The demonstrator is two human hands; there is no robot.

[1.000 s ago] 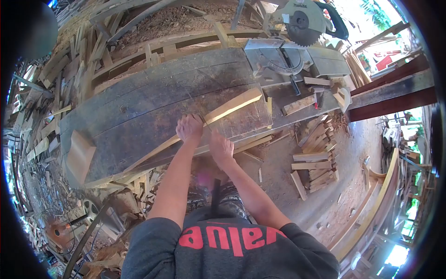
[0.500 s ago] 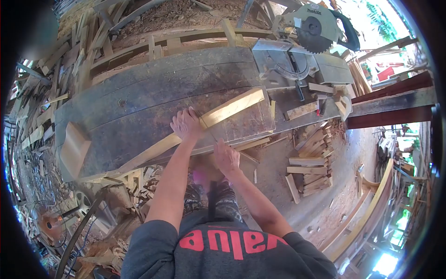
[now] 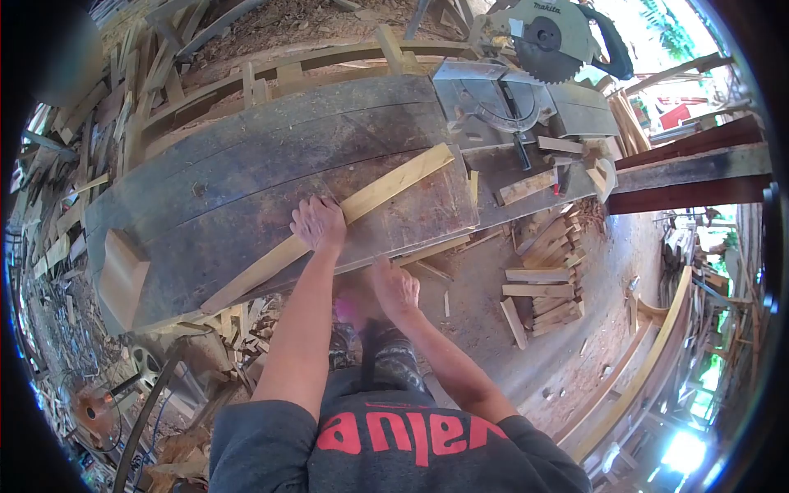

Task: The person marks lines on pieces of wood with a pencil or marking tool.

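Observation:
A long, pale wooden board point(image 3: 394, 182) lies diagonally across the dark workbench point(image 3: 246, 156). My left hand point(image 3: 319, 223) is on its middle, fingers curled over the far edge and gripping it. On the near side, just off the bench edge, my right hand point(image 3: 396, 287) is closed with the knuckles up. Whatever it holds is hidden or too thin to make out. At the bench's left end stands a shaped wooden block point(image 3: 122, 279) with a curved side.
A Makita mitre saw point(image 3: 546, 41) with an exposed toothed blade is at the back right. Short offcuts point(image 3: 526, 187) lie near its base. Cut wood pieces point(image 3: 542, 292) are stacked on the floor at right. A fan point(image 3: 103, 407) stands at lower left among scraps.
My right hand has moved down toward me, away from the board. The thin dark line that crossed the board between my hands no longer shows. My left hand stays on the board.

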